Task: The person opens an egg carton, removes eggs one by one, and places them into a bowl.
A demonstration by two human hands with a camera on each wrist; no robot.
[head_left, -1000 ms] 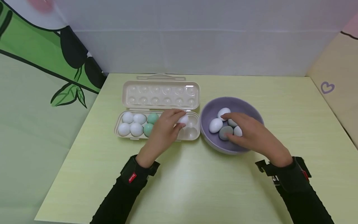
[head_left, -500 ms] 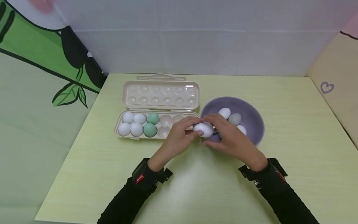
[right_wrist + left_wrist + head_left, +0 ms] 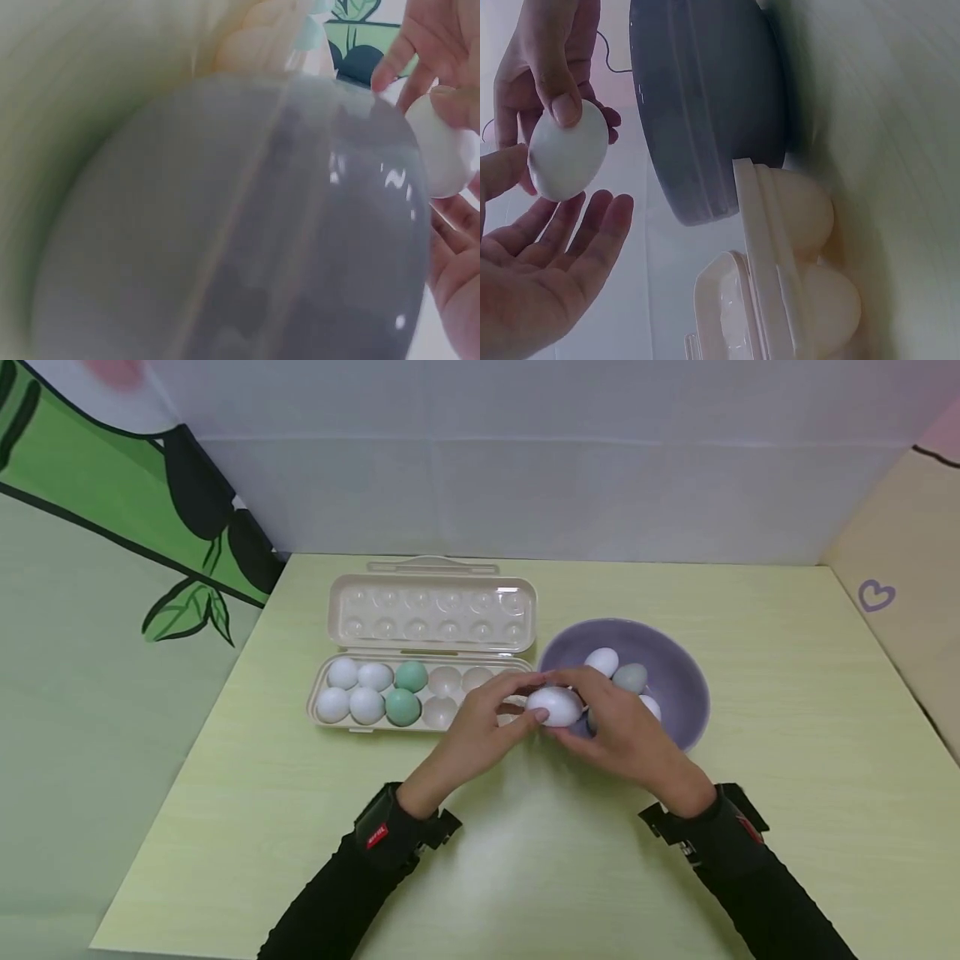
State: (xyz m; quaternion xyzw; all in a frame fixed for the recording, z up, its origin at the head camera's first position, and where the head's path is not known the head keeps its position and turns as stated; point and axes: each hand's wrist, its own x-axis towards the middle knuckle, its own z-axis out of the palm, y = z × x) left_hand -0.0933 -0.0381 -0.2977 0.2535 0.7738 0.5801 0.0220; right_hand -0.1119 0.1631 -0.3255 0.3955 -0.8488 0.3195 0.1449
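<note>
A white egg (image 3: 553, 706) is between my two hands, held above the gap between the open egg carton (image 3: 422, 727) and the purple bowl (image 3: 686, 668). My left hand (image 3: 480, 727) has its thumb and fingertips on the egg's left end. From the other side my right hand (image 3: 622, 731) grips it; the left wrist view shows the right thumb pressed on the egg (image 3: 568, 150). Several white eggs (image 3: 367, 707) and two green eggs (image 3: 402, 707) fill the carton's left cups. In the bowl lie white eggs (image 3: 602, 662) and a grey egg (image 3: 630, 677), others partly hidden by my right hand.
The carton's lid (image 3: 432, 614) lies folded back toward the rear wall (image 3: 495, 502), its latch flap behind it. Carton and bowl stand side by side on the pale wooden table (image 3: 247, 827). A printed side wall (image 3: 900, 568) rises on the right.
My left hand has lifted the white egg from the carton's right half and moved right. My right hand has left the bowl's eggs and come left to meet it at the egg.
</note>
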